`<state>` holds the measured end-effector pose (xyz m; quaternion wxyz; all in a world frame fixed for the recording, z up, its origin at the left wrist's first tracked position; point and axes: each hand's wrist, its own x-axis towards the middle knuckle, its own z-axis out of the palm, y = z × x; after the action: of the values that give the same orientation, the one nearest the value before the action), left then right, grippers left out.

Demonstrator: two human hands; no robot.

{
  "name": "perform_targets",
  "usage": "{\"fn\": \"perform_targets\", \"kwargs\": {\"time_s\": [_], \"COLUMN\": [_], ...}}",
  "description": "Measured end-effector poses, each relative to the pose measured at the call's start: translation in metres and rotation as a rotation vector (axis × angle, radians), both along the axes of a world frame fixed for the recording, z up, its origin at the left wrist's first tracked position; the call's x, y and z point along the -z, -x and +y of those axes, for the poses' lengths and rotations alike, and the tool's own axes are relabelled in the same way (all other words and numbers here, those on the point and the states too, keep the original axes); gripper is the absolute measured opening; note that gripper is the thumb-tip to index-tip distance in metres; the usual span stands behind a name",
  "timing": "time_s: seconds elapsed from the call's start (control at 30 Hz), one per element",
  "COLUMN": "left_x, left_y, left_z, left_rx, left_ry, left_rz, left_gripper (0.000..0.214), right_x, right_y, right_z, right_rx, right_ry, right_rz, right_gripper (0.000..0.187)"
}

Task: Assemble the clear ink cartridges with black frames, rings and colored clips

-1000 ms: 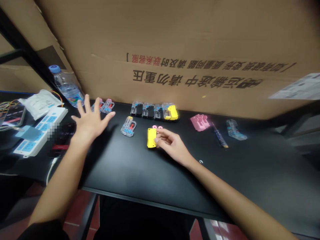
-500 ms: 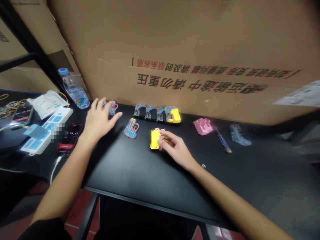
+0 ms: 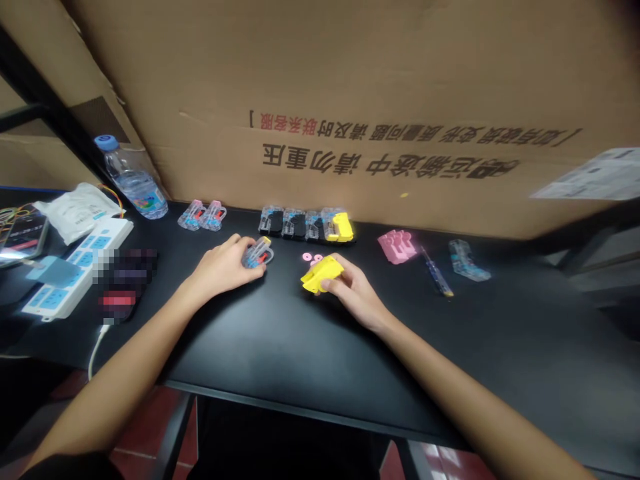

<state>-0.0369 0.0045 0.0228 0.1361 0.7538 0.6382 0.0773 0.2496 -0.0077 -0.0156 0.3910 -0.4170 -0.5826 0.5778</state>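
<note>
My left hand (image 3: 223, 268) is closed around a clear plastic toy-gun body (image 3: 258, 255) with a red trigger-like part and a yellow tip, resting on the black table. In my right hand (image 3: 354, 291) is a yellow plastic casing (image 3: 323, 273), pinched between thumb and fingers and tilted just above the table. Small pink rings (image 3: 307, 257) lie behind the casing. At the back left are two similar clear bodies with pink tips (image 3: 214, 215). Along the cardboard stands a row of clear-and-black pieces (image 3: 294, 224), its right end carrying a yellow part (image 3: 343, 227).
To the right lie pink plastic parts (image 3: 397, 246), a screwdriver (image 3: 437, 272) and another clear piece (image 3: 469, 261). On the left are a water bottle (image 3: 136, 183), a white power strip (image 3: 75, 270) and a phone (image 3: 131, 283) with a cable. Behind rises a large cardboard sheet (image 3: 320, 73).
My left hand has moved right and toward me, from the pink-tipped bodies onto the yellow-tipped clear body. My right hand has turned the yellow casing from upright to tilted.
</note>
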Motion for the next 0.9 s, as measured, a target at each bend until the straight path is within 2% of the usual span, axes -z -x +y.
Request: {"fn": "perform_targets", "kwargs": {"time_s": [0.17, 0.3, 0.4, 0.5, 0.63, 0.73, 0.9], "left_x": [-0.001, 0.0, 0.005, 0.012, 0.021, 0.023, 0.021], "left_y": [0.003, 0.006, 0.005, -0.001, -0.015, -0.023, -0.027], "left_z": [0.001, 0.003, 0.004, 0.004, 0.0, -0.005, -0.01], "left_rx": [0.049, 0.089, 0.122, 0.15, 0.176, 0.218, 0.321], "left_ry": [0.039, 0.034, 0.053, 0.082, 0.096, 0.069, -0.068], "left_rz": [-0.075, -0.187, -0.348, -0.595, -0.804, -0.808, -0.588], "left_gripper": [0.038, 0.038, 0.038, 0.036, 0.034, 0.031, 0.024], "right_x": [-0.003, -0.003, -0.005, -0.006, -0.006, -0.006, -0.004], "right_y": [0.0, 0.0, 0.001, 0.002, 0.004, 0.004, 0.006], "right_z": [-0.004, -0.006, -0.005, -0.005, -0.006, -0.006, -0.004], "right_rx": [-0.014, -0.01, -0.036, -0.079, -0.062, -0.032, -0.013], "right_ry": [0.007, 0.036, 0.055, 0.072, 0.07, 0.038, -0.068], "right_rz": [0.018, 0.004, 0.026, 0.025, 0.035, 0.022, -0.005], "right_gripper": [0.041, 0.044, 0.047, 0.055, 0.036, 0.032, 0.03]}}
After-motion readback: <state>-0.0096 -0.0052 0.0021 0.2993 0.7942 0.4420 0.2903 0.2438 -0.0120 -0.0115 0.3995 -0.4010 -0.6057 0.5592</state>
